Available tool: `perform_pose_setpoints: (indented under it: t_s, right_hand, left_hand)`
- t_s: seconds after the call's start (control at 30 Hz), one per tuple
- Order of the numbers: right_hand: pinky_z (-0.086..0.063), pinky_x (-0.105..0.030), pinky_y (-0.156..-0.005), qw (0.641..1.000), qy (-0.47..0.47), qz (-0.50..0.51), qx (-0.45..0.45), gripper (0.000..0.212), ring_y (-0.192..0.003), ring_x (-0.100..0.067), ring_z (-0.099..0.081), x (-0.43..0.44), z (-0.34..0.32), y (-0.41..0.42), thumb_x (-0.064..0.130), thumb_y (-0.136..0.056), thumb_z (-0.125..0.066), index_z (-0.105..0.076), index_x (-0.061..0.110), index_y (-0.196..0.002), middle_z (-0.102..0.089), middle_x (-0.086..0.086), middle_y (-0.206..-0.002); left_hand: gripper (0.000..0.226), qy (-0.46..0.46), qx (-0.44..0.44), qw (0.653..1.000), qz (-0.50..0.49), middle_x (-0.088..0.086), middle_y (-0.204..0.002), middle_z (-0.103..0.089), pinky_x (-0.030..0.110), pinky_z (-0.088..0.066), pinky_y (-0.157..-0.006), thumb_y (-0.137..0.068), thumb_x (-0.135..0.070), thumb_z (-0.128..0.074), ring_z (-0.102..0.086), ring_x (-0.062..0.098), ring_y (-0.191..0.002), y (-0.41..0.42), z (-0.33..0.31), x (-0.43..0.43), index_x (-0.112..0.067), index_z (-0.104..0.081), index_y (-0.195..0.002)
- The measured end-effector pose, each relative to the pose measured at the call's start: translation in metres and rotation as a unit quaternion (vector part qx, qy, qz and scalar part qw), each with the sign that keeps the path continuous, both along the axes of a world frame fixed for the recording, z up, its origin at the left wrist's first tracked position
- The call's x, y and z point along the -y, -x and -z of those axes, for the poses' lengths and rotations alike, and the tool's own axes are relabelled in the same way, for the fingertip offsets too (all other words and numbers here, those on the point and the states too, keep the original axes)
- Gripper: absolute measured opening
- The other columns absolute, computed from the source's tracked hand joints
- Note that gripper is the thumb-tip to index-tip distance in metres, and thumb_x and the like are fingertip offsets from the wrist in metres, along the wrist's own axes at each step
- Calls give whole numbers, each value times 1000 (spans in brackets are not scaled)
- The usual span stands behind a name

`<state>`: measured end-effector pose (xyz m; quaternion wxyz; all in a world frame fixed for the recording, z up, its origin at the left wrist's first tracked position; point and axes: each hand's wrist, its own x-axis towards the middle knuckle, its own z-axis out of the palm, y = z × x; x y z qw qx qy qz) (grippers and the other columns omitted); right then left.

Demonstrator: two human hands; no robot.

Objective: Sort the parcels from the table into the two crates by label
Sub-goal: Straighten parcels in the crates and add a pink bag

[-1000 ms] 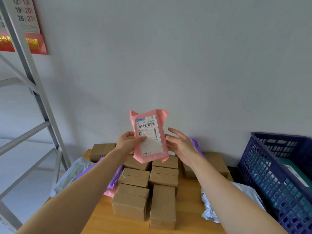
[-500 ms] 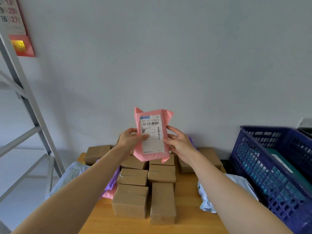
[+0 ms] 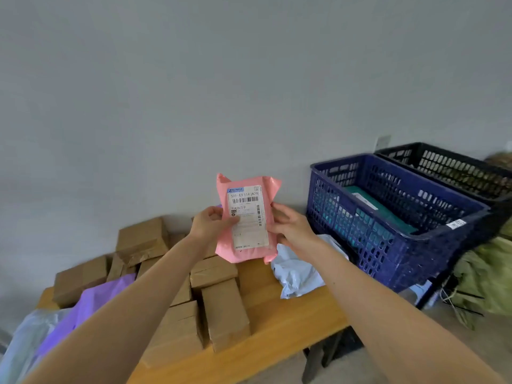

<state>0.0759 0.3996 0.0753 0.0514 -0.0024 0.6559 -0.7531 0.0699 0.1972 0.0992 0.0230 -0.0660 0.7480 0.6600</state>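
Note:
I hold a pink parcel (image 3: 270, 187) upright in front of me, its white label facing me. My left hand (image 3: 208, 225) grips its left edge and my right hand (image 3: 291, 228) grips its right edge. Below, several brown cardboard boxes (image 3: 221, 311) lie on the wooden table (image 3: 266, 333), with a purple mailer (image 3: 102, 297) at the left and a pale blue mailer (image 3: 296, 273) at the right. A blue crate (image 3: 388, 225) stands to the right of the table with a green parcel inside. Behind it stands a black crate (image 3: 454, 170).
A grey wall rises behind the table. Green sacks (image 3: 487, 275) lie on the floor at the far right beside the crates. A translucent bag (image 3: 25, 339) hangs off the table's left end. The table's front edge runs diagonally below my right forearm.
My view has swung to the right: the metal shelf and calendar have left the frame, and both crates now show. The pink parcel stays held in both hands.

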Motion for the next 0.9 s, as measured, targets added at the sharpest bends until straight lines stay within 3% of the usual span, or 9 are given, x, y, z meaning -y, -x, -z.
perform_pose_setpoints:
  t_s: [0.07, 0.23, 0.37, 0.47, 0.57, 0.67, 0.9]
  right_hand:
    - [-58, -34, -77, 999, -12, 29, 7, 61, -99, -14, -67, -25, 5, -10, -7, -84, -65, -49, 20, -137, -70, 2, -113]
    - [-57, -24, -64, 996, -26, 81, 17, 56, -95, -15, -68, -96, 8, -34, -8, -84, -64, -54, 25, -129, -69, -8, -113]
    - [-58, -35, -77, 992, -30, 123, 21, 60, -98, -19, -68, -156, 14, -53, -4, -85, -66, -50, 23, -136, -71, -6, -109]
    - [-60, -33, -73, 990, -24, 138, 26, 61, -88, -13, -70, -203, 23, -70, -5, -86, -65, -48, 23, -138, -72, -3, -104]
    - [-59, -39, -80, 988, -24, 149, 34, 69, -100, -20, -67, -254, 28, -85, -5, -85, -67, -41, 20, -143, -68, -9, -118]
    - [-58, -41, -83, 986, -30, 158, 37, 71, -104, -22, -66, -305, 29, -96, -4, -83, -69, -42, 21, -144, -66, -9, -120]
    - [-53, -51, -92, 982, -47, 179, 23, 62, -107, -25, -64, -404, 29, -113, -8, -82, -67, -51, 23, -134, -65, -8, -120]
  left_hand:
    - [36, 14, 4, 1000, 23, 17, -112, -65, 49, -53, -92, -79, -9, -78, -64, 34, -104, 3, 4, -27, 0, -58, -108]
    - [29, 46, 7, 996, 73, 13, -107, -66, 39, -55, -84, -79, -10, -78, -65, 26, -93, 6, 10, -103, -7, -59, -101]
    - [28, 48, -1, 992, 113, 10, -106, -69, 37, -56, -82, -76, -10, -80, -68, 25, -92, 4, 12, -170, -10, -62, -98]
    - [34, 74, 5, 988, 138, 9, -107, -68, 41, -56, -88, -74, -12, -82, -66, 26, -99, -2, 15, -222, -8, -64, -103]
    - [33, 93, 1, 984, 153, 6, -106, -68, 33, -55, -81, -75, -17, -82, -65, 23, -98, -13, 18, -275, -11, -63, -101]
    - [41, 115, 8, 982, 148, 5, -112, -64, 34, -54, -82, -78, -22, -80, -62, 23, -100, -27, 17, -329, -12, -59, -112]
    - [70, 71, 37, 988, 132, 11, -126, -59, 47, -51, -95, -79, -19, -79, -61, 28, -110, -53, 11, -427, -10, -42, -137]
